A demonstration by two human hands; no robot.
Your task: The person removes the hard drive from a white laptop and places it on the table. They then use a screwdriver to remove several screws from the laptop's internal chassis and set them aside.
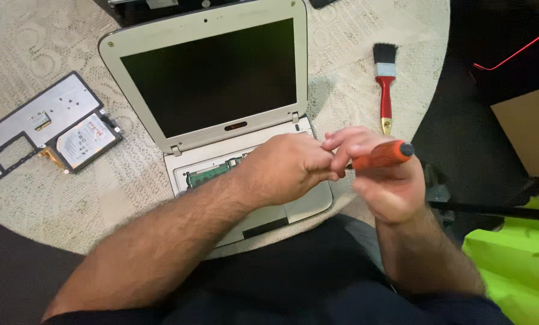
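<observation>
A small cream laptop (pixel 209 78) stands open on the round table, its keyboard removed so a green circuit board (pixel 208 174) shows in the base. My right hand (pixel 384 180) is shut on an orange-handled screwdriver (pixel 383 155) held roughly level above the laptop's right front corner. My left hand (pixel 287 168) reaches across the base, and its fingers meet the screwdriver's shaft end. The tip is hidden behind my left hand.
A removed keyboard panel (pixel 22 129) and a hard drive (pixel 87 141) lie at the left on the cream tablecloth (pixel 348 54). A red-handled paintbrush (pixel 385 84) lies at the right near the table's edge. A bright green bag (pixel 516 265) sits at the lower right.
</observation>
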